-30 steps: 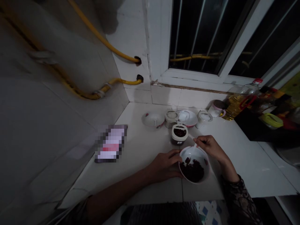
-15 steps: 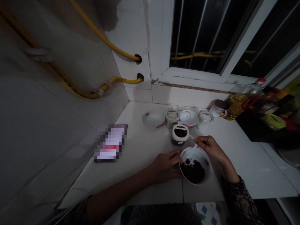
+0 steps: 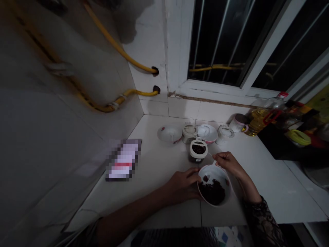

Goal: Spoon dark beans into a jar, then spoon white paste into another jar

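Note:
A white bowl with dark food in it sits on the white counter near its front edge. My left hand grips the bowl's left rim, fingers curled round it. My right hand is closed on the handle of a white spoon whose tip rests inside the bowl. Just behind the bowl stands an open jar of dark red paste with a white collar.
Behind the jar stand a white dish, two small lidded jars and a plate. An oil bottle and a dark tray are at right. A blurred flat object lies at left. Yellow hoses run along the wall.
The view has shifted slightly, so everything sits a little lower and to the right. Both hands stay on the bowl and spoon; the spoon has dipped further into the bowl.

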The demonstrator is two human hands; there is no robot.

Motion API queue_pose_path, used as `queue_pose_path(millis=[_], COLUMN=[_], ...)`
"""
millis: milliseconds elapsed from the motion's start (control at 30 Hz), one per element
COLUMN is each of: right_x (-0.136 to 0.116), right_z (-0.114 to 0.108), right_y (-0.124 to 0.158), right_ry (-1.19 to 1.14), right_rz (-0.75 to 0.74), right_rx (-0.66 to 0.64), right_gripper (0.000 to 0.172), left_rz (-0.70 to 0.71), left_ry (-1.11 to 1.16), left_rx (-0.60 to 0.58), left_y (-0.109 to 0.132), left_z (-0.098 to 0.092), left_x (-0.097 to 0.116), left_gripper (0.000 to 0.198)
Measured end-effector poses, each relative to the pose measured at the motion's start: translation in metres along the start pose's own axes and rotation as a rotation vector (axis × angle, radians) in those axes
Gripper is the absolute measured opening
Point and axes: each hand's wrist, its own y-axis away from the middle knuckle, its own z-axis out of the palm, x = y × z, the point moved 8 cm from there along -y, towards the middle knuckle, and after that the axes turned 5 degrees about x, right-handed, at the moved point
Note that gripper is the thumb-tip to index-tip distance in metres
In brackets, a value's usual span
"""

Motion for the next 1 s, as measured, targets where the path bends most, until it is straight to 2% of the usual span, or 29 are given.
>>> queue_pose_path(millis=[100,233,367,467,567,667,733,833,900,1000], right_x=[-0.001,-0.020,-0.061,-0.092,-0.108,-0.111,-0.114,-0.114,-0.108,-0.093], right_z=[-0.005,-0.024,-0.044,-0.035,-0.005,0.008,0.000,-0.028,-0.036,-0.024], right_y=[-0.005,-0.010,0.005,0.026,0.045,0.060,0.067,0.070,0.064,0.055], right_ry=[-0.088,-0.146,0.059,0.386,0.770,0.951,0.901,0.692,0.592,0.634], right_rz=[0.021,-0.065,-0.358,-0.697,-1.067,-1.249,-1.231,-1.040,-0.919,-0.812], right_rx=[0.082,0.343,0.679,0.810,0.779,0.783,0.814,0.815,0.672,0.362], right_gripper=[0.052,0.054,0.053,0.043,0.029,0.020,0.020,0.027,0.032,0.038], left_rz=[0.018,0.011,0.003,0.020,0.031,0.021,0.011,0.008,0.012,0.021], left_ry=[-0.002,-0.010,-0.018,-0.012,-0.007,-0.005,-0.004,-0.006,-0.005,0.005], left_rx=[0.012,0.043,0.043,0.055,0.068,0.055,0.038,0.013,0.012,0.017], left_y=[0.001,0.003,0.003,0.002,0.002,0.002,0.002,0.001,0.001,0.000], left_z=[0.001,0.003,0.003,0.000,-0.002,-0.002,-0.002,-0.001,-0.001,-0.003], left_x=[0.000,-0.004,-0.004,-0.001,0.001,0.001,0.000,0.000,0.001,0.003], left_gripper=[0.048,0.050,0.051,0.050,0.050,0.048,0.047,0.048,0.048,0.046])
